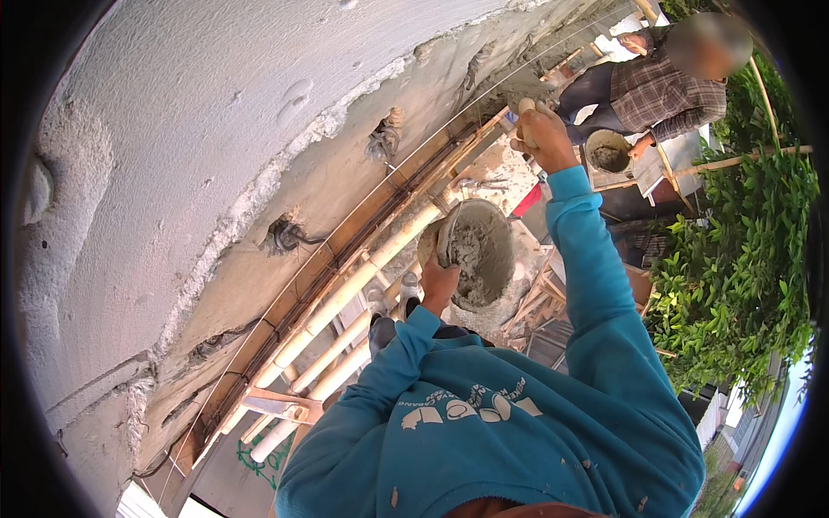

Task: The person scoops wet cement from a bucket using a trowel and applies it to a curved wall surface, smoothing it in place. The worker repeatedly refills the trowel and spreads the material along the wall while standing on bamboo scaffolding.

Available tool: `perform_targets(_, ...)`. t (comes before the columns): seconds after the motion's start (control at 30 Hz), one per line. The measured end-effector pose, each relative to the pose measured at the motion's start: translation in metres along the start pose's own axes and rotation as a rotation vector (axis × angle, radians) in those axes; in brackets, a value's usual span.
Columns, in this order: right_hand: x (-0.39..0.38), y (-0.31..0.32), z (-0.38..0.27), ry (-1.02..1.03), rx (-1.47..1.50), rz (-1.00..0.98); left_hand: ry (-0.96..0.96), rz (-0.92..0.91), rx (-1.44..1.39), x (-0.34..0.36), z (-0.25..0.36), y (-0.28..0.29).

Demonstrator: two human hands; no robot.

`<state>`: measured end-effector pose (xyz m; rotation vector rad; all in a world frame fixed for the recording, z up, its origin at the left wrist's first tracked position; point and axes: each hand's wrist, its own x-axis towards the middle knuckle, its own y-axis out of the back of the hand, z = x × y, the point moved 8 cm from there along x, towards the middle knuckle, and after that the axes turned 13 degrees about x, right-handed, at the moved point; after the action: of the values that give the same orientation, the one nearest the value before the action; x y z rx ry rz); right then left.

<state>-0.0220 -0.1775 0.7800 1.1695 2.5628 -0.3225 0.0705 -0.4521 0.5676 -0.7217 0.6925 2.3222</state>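
My left hand grips the left side of a round bucket holding wet grey mortar, below the middle of the scaffold. Up and to the right, my right hand is raised, its fingers closed around a small pale object that I cannot make out clearly. A rough concrete wall runs along my left, with a long chipped ridge and several patched cavities. My feet show beside pale poles under the bucket.
A co-worker in a plaid shirt is at upper right, one hand on another mortar bucket. Bamboo poles, planks and a taut string form an edge along the wall. Leafy branches fill the right side.
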Motion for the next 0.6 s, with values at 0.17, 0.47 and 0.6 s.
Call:
perform_targets(0.17, -0.038, 0.027, -0.024, 0.078, 0.131, -0.084, -0.086, 0.037, -0.011, 0.017, -0.004, -0.011)
perform_targets(0.47, -0.229, 0.115, 0.045, -0.010, -0.202, -0.035, -0.143, -0.056, -0.192, 0.038, 0.013, -0.017)
perform_targets(0.6, -0.270, 0.143, 0.067, 0.548, -0.938, -0.156, -0.242, -0.134, -0.249, 0.026, 0.049, -0.005)
